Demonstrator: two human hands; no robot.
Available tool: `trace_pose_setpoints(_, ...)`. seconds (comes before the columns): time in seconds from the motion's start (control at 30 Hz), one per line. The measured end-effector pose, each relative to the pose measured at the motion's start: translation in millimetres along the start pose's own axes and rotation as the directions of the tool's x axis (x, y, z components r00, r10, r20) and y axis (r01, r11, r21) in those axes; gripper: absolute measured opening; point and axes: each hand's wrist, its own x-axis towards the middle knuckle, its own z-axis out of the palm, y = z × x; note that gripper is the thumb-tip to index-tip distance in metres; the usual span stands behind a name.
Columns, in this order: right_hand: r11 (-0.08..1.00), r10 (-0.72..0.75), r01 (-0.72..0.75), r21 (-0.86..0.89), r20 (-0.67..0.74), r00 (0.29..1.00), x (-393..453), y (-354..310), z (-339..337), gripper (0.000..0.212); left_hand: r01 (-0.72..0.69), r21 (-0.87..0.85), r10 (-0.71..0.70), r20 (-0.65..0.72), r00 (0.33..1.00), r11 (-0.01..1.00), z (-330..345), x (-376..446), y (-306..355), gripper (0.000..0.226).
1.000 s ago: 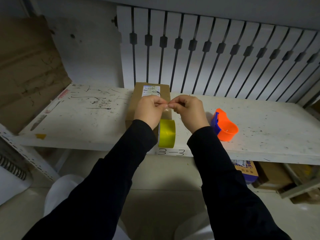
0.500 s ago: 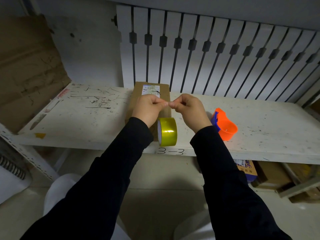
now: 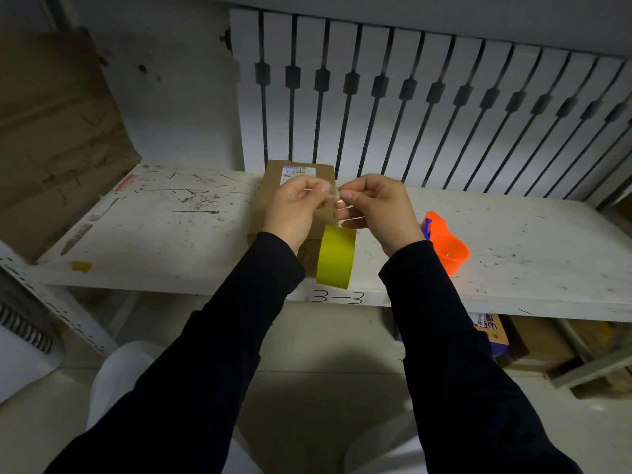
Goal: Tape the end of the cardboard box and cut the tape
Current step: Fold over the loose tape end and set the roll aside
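A brown cardboard box (image 3: 273,186) with a printed label lies on the white shelf (image 3: 164,241), its long side running away from me. Above its near part, my left hand (image 3: 295,210) and my right hand (image 3: 372,210) pinch the two corners of a clear tape end (image 3: 331,195) between thumb and forefinger. The strip runs down to a yellow-green tape roll (image 3: 336,256) that hangs below my hands near the shelf's front edge. An orange tape cutter (image 3: 446,246) with a blue part rests on the shelf just right of my right wrist.
A white slatted panel (image 3: 427,107) stands behind the shelf. Flattened brown cardboard (image 3: 51,131) leans at the left. The shelf front is marked "3-3" (image 3: 337,297). Boxes (image 3: 492,333) sit under the shelf at the right.
My hands have drawn slightly apart, spreading the tape end between them. The roll has turned so its outer face shows instead of its hollow core.
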Motion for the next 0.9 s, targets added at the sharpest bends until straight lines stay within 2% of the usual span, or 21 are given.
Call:
trace_pose_setpoints(0.07,0.998,0.025,-0.023,0.052,-0.031,0.999,-1,-1,-1,0.013,0.034,-0.007,-0.034,0.0,0.999,0.999,0,0,-4,0.016)
trace_pose_setpoints(0.13,0.996,0.033,-0.029,0.08,-0.046,0.998,-2,-1,-1,0.01,0.131,-0.002,-0.131,0.014,0.991,0.991,1,2,-11,0.021)
trace_pose_setpoints(0.23,0.995,0.027,-0.02,0.094,-0.071,0.997,-3,-2,-1,0.013,0.282,0.015,-0.281,0.132,0.95,0.959,6,0,-14,0.064)
trace_pose_setpoints(0.3,0.994,0.027,-0.017,0.107,-0.094,0.995,-2,-2,0,0.015,0.32,0.036,-0.32,0.223,0.921,0.947,9,0,-17,0.073)
trace_pose_setpoints(0.33,0.993,0.03,-0.017,0.119,-0.107,0.994,-2,-2,0,0.016,0.342,0.04,-0.341,0.246,0.907,0.939,11,0,-19,0.064)
trace_pose_setpoints(0.43,0.99,0.043,-0.022,0.141,-0.145,0.988,-1,-2,-3,0.014,0.327,0.111,-0.345,0.268,0.899,0.938,14,1,-22,0.014)
trace_pose_setpoints(0.47,0.989,0.046,-0.023,0.143,-0.158,0.986,-1,-2,-4,0.013,0.306,0.121,-0.327,0.269,0.906,0.944,15,1,-24,0.009)
trace_pose_setpoints(0.63,0.986,0.065,-0.025,0.168,-0.234,0.97,0,1,-8,0.018,0.262,-0.001,-0.253,0.257,0.933,0.965,20,0,-26,0.02)
trace_pose_setpoints(0.9,0.995,-0.005,0.037,0.092,-0.332,0.943,5,9,-9,0.02,0.234,-0.133,-0.204,0.207,0.957,0.963,25,-3,-24,0.015)
